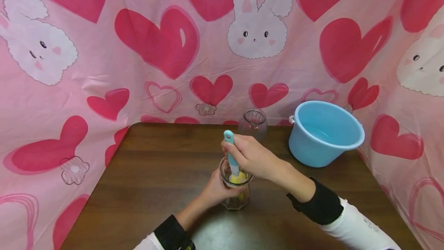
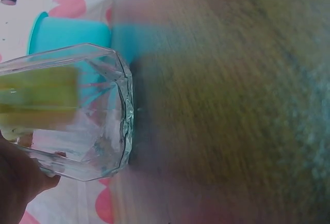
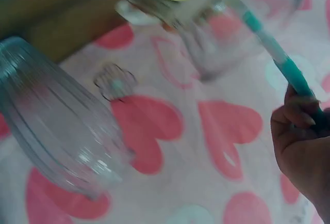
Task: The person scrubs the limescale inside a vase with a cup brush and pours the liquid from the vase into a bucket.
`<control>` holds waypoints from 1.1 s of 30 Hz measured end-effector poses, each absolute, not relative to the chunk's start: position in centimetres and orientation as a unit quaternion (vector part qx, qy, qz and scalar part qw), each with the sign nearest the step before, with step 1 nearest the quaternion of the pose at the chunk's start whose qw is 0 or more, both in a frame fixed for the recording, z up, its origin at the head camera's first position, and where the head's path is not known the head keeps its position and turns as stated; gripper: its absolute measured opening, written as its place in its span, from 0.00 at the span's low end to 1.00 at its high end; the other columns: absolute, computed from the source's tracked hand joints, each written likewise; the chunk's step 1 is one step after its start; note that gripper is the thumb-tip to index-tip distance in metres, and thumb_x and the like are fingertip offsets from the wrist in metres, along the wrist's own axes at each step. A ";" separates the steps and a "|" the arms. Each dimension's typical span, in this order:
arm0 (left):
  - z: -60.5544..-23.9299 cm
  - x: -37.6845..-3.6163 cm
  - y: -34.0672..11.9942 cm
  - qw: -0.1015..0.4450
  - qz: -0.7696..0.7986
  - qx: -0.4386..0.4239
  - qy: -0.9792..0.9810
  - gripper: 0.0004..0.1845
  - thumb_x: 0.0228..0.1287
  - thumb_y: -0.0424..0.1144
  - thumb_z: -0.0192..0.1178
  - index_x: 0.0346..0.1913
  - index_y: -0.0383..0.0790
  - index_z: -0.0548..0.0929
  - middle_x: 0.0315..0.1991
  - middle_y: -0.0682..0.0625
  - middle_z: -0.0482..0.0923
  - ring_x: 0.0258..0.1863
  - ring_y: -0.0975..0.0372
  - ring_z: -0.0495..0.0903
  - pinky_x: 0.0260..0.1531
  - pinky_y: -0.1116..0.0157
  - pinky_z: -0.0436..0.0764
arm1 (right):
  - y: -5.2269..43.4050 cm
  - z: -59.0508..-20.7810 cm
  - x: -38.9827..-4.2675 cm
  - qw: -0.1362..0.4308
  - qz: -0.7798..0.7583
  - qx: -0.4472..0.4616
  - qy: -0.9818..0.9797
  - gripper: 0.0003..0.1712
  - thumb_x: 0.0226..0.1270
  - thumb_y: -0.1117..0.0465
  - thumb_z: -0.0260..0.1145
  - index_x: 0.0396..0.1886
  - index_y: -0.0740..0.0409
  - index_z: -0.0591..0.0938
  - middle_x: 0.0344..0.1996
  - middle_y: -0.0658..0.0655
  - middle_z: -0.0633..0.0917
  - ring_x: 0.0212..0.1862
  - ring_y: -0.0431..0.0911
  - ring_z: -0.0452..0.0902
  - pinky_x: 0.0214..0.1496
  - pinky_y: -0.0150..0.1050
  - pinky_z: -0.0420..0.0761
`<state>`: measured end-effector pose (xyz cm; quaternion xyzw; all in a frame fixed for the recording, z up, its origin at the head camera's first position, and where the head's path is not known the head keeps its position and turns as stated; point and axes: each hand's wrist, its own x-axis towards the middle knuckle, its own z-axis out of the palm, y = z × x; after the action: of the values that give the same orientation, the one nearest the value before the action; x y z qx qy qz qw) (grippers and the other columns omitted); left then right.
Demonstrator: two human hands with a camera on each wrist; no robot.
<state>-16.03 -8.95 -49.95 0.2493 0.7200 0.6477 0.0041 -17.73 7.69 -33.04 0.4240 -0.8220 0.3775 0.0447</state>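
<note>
Glass tumbler (image 1: 236, 188) upright at worktop (image 1: 156, 173) centre, steadied by left hand (image 1: 216, 190) fingers wrapped round it | right hand (image 1: 251, 157) fingers clamped on teal brush handle (image 1: 230, 153), yellow sponge head (image 1: 238, 178) inside | ribbed jar (image 1: 252, 124), blue basin (image 1: 324, 132) behind.

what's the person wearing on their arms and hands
Both hands are bare: no gloves, rings or watch show on the left hand or the right hand. Each forearm has a snug black cuff near the wrist, and above it a white sleeve. The right white sleeve carries faint grey markings, too small to read.
</note>
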 end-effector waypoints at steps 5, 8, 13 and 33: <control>-50.0 -15.8 -8.9 -0.002 0.642 0.232 0.731 0.49 0.49 0.37 0.82 0.74 0.43 0.66 0.62 0.50 0.79 0.57 0.61 0.80 0.61 0.64 0.78 | 7.8 -31.2 -17.3 0.128 0.370 0.458 -0.798 0.04 0.80 0.63 0.60 0.41 0.57 0.80 0.32 0.49 0.81 0.35 0.38 0.78 0.42 0.35 0.84; -50.0 -15.8 -8.9 0.004 0.647 0.233 0.726 0.50 0.50 0.37 0.81 0.75 0.44 0.64 0.63 0.49 0.79 0.57 0.60 0.80 0.60 0.64 0.78 | 7.8 -31.3 -17.3 0.130 0.359 0.468 -0.797 0.03 0.78 0.65 0.61 0.42 0.59 0.80 0.33 0.50 0.82 0.36 0.39 0.79 0.44 0.35 0.85; -50.0 -15.9 -8.9 0.019 0.658 0.241 0.713 0.47 0.53 0.35 0.79 0.74 0.45 0.64 0.61 0.47 0.79 0.56 0.57 0.82 0.55 0.63 0.83 | 7.9 -33.3 -17.6 0.084 0.327 0.448 -0.828 0.05 0.78 0.63 0.63 0.47 0.60 0.81 0.39 0.52 0.86 0.42 0.42 0.85 0.51 0.38 0.86; -49.7 -15.8 -9.1 0.022 0.650 0.243 0.720 0.45 0.53 0.36 0.79 0.72 0.46 0.66 0.59 0.50 0.80 0.54 0.60 0.82 0.57 0.63 0.81 | 7.8 -33.2 -17.5 0.112 0.310 0.480 -0.813 0.06 0.75 0.64 0.66 0.47 0.61 0.81 0.40 0.52 0.85 0.42 0.40 0.84 0.52 0.35 0.85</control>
<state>-15.79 -9.06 -49.68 0.2430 0.7197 0.6500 0.0219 -17.51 7.81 -33.15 0.4797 -0.8130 0.3103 0.1125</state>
